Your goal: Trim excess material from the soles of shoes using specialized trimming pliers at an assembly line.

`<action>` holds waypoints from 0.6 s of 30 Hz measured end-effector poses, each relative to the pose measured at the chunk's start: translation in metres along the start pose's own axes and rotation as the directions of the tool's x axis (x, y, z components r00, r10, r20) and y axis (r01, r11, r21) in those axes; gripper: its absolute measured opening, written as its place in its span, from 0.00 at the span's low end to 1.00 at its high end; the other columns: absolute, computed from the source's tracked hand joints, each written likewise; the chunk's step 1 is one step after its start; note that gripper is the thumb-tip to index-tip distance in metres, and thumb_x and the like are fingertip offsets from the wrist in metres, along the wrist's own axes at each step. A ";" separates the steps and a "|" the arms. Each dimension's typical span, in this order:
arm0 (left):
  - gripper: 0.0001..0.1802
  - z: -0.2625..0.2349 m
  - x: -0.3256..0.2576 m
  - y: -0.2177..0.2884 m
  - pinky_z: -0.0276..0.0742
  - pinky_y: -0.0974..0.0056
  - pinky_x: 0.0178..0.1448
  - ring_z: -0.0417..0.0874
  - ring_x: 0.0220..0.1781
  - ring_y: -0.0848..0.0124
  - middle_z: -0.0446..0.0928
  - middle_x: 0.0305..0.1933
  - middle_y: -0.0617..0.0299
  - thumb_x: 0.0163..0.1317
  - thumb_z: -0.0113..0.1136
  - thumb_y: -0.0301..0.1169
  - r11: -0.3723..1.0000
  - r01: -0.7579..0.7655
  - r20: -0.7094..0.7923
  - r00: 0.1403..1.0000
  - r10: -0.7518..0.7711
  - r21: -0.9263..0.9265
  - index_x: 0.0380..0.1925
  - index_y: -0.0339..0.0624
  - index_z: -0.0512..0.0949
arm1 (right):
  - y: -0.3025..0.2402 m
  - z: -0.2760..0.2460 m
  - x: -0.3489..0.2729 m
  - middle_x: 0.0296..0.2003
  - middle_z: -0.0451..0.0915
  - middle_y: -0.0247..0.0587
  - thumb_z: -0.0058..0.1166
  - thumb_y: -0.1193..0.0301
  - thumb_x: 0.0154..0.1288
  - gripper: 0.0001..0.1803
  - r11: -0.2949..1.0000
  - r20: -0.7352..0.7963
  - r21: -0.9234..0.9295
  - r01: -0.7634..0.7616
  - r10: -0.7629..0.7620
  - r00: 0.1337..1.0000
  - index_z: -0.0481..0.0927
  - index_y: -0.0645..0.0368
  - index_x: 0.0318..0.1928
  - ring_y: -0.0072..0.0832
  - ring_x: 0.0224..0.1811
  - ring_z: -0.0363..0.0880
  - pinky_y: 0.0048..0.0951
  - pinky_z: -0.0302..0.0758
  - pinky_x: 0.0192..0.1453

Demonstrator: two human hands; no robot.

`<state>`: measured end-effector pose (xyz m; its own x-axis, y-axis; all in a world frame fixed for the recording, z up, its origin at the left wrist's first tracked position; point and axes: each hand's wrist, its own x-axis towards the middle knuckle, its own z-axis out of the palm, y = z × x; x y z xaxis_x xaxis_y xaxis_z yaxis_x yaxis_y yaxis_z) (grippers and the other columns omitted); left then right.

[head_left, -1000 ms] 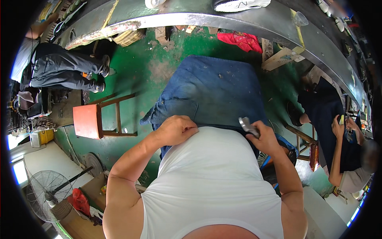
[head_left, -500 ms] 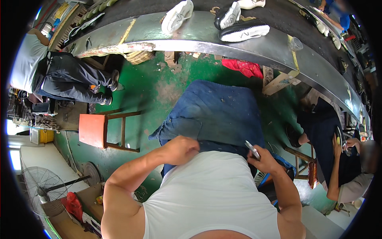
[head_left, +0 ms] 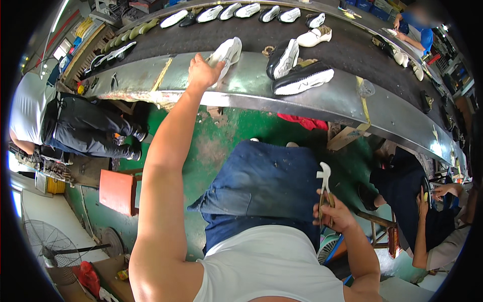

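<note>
My left hand (head_left: pixel 204 74) stretches out to the bench's near edge, its thumb side against a white shoe (head_left: pixel 229 53). The fingers look apart and lie left of the shoe, not wrapped round it; whether the thumb presses on it is hard to tell. In my right hand (head_left: pixel 336 214), over the right side of my lap, is a pair of lasting pincers (head_left: pixel 324 178), with the metal jaws pointing up and the handles in my fingers. A blue cloth apron (head_left: pixel 266 176) covers my lap. Two black-and-white shoes (head_left: pixel 304 78) rest right of the white one.
The long bench has a metal edge (head_left: pixel 251 98) and a dark top bearing a row of shoes (head_left: pixel 246 11). Left are a red stool (head_left: pixel 116 192), a fan (head_left: pixel 48 246) and a standing person (head_left: pixel 75 118). Other people work at the right (head_left: pixel 422 201) and far right (head_left: pixel 417 35).
My left hand has left my waist and reached forward to the white shoe. My right hand has turned the pincers upright, with more of them showing. The view has tilted up toward the bench.
</note>
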<state>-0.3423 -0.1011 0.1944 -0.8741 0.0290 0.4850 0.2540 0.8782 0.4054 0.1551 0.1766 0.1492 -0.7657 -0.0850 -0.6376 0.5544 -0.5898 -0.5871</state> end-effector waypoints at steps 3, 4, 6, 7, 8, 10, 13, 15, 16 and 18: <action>0.40 0.007 0.027 0.001 0.76 0.50 0.62 0.83 0.57 0.45 0.82 0.47 0.35 0.59 0.64 0.58 0.988 0.154 0.286 0.946 -0.154 0.022 0.51 0.25 0.78 | 0.023 -0.019 0.020 0.37 0.78 0.40 0.55 0.75 0.69 0.31 0.988 -0.090 -0.143 -0.052 0.039 0.995 0.62 0.55 0.70 0.28 0.35 0.78 0.34 0.80 0.37; 0.42 0.005 0.032 -0.002 0.76 0.50 0.61 0.83 0.57 0.45 0.83 0.47 0.34 0.59 0.62 0.61 0.993 0.120 0.437 0.893 -0.110 0.005 0.49 0.24 0.79 | 0.032 -0.026 0.026 0.35 0.78 0.40 0.55 0.74 0.69 0.29 0.955 -0.115 -0.294 -0.038 0.004 0.993 0.64 0.58 0.69 0.26 0.34 0.79 0.31 0.80 0.35; 0.38 -0.015 0.005 0.010 0.78 0.54 0.58 0.85 0.52 0.52 0.84 0.46 0.39 0.62 0.62 0.57 0.952 0.237 0.433 0.891 -0.135 -0.192 0.48 0.25 0.80 | 0.042 -0.030 0.029 0.31 0.77 0.38 0.55 0.73 0.69 0.25 0.921 -0.173 -0.389 0.001 -0.074 0.982 0.68 0.61 0.65 0.24 0.28 0.78 0.27 0.77 0.31; 0.34 -0.032 -0.022 0.008 0.80 0.57 0.55 0.87 0.48 0.59 0.85 0.46 0.44 0.65 0.62 0.54 0.859 0.353 0.424 0.887 -0.181 -0.371 0.48 0.26 0.81 | 0.045 -0.032 0.029 0.29 0.77 0.36 0.55 0.72 0.69 0.23 0.889 -0.177 -0.458 0.020 -0.113 0.978 0.70 0.62 0.62 0.23 0.27 0.77 0.26 0.77 0.30; 0.29 -0.024 -0.062 -0.036 0.78 0.60 0.57 0.85 0.50 0.65 0.84 0.48 0.49 0.68 0.61 0.46 0.688 0.223 0.297 0.955 -0.012 -0.691 0.54 0.27 0.78 | 0.043 -0.031 0.034 0.28 0.77 0.35 0.56 0.71 0.69 0.20 0.845 -0.161 -0.534 0.041 -0.149 0.976 0.71 0.63 0.59 0.22 0.25 0.76 0.25 0.76 0.29; 0.34 -0.049 -0.138 -0.045 0.71 0.59 0.68 0.76 0.65 0.65 0.73 0.66 0.51 0.67 0.62 0.33 0.426 0.339 0.420 0.901 0.111 -0.839 0.70 0.33 0.62 | 0.043 -0.038 0.045 0.28 0.77 0.35 0.55 0.71 0.69 0.19 0.868 -0.194 -0.492 0.072 -0.190 0.962 0.72 0.63 0.57 0.21 0.25 0.75 0.25 0.75 0.29; 0.41 -0.074 -0.231 -0.023 0.65 0.59 0.72 0.69 0.71 0.66 0.68 0.71 0.54 0.65 0.65 0.29 0.180 0.602 0.627 0.732 0.265 -0.778 0.75 0.37 0.55 | 0.043 -0.034 0.059 0.27 0.76 0.34 0.54 0.70 0.71 0.17 0.891 -0.229 -0.436 0.126 -0.246 0.942 0.72 0.63 0.56 0.20 0.24 0.74 0.25 0.75 0.28; 0.46 -0.062 -0.284 -0.001 0.63 0.61 0.73 0.67 0.72 0.67 0.66 0.73 0.55 0.64 0.67 0.31 0.289 0.670 0.727 0.591 0.348 -0.683 0.77 0.40 0.52 | 0.039 -0.034 0.067 0.30 0.76 0.35 0.53 0.68 0.73 0.15 0.910 -0.236 -0.388 0.148 -0.253 0.938 0.73 0.62 0.54 0.21 0.27 0.75 0.25 0.75 0.28; 0.47 -0.049 -0.300 0.016 0.63 0.62 0.73 0.66 0.72 0.69 0.65 0.73 0.55 0.63 0.67 0.32 0.342 0.661 0.742 0.554 0.378 -0.668 0.77 0.41 0.51 | 0.038 -0.034 0.072 0.31 0.76 0.35 0.53 0.68 0.73 0.15 0.927 -0.257 -0.352 0.131 -0.231 0.939 0.72 0.62 0.54 0.21 0.28 0.75 0.25 0.75 0.29; 0.47 -0.021 -0.320 0.032 0.65 0.61 0.73 0.71 0.72 0.62 0.67 0.72 0.49 0.65 0.65 0.39 0.588 0.633 0.864 0.357 0.355 -0.503 0.78 0.41 0.50 | 0.042 -0.036 0.080 0.32 0.77 0.36 0.53 0.68 0.73 0.15 0.943 -0.288 -0.316 0.107 -0.203 0.936 0.72 0.62 0.54 0.21 0.29 0.76 0.25 0.75 0.29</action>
<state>-0.0461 -0.0919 0.0688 -0.5794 0.7349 -0.3524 -0.1952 0.2947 0.9355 0.1285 0.1741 0.0557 -0.7350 0.2718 -0.6212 0.5434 -0.3118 -0.7794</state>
